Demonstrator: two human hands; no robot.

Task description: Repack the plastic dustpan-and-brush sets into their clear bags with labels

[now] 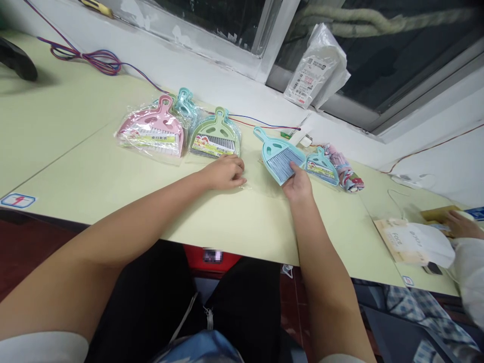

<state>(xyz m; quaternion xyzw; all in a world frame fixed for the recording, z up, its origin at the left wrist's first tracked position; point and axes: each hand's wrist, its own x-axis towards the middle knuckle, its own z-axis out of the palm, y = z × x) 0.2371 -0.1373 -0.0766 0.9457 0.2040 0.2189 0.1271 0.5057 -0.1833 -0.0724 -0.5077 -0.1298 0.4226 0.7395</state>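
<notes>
My right hand (298,184) grips the lower edge of a light blue mini dustpan with a grey brush (280,155), tilted up off the pale yellow table (94,171). My left hand (226,172) rests on the table with its fingers curled on a clear plastic wrapper (244,184), just below a green dustpan set in plastic (215,135). Further left lie a pink packaged set (153,132) and a teal one (185,103) behind it. Another blue dustpan (321,165) lies to the right of my right hand.
A patterned cloth bundle (346,171) lies by the blue dustpan. Red and blue wires (91,58) run along the wall. A plastic-bagged parcel (317,65) leans on the window sill. At far right, another person's hand (459,224) touches papers and a box (410,242).
</notes>
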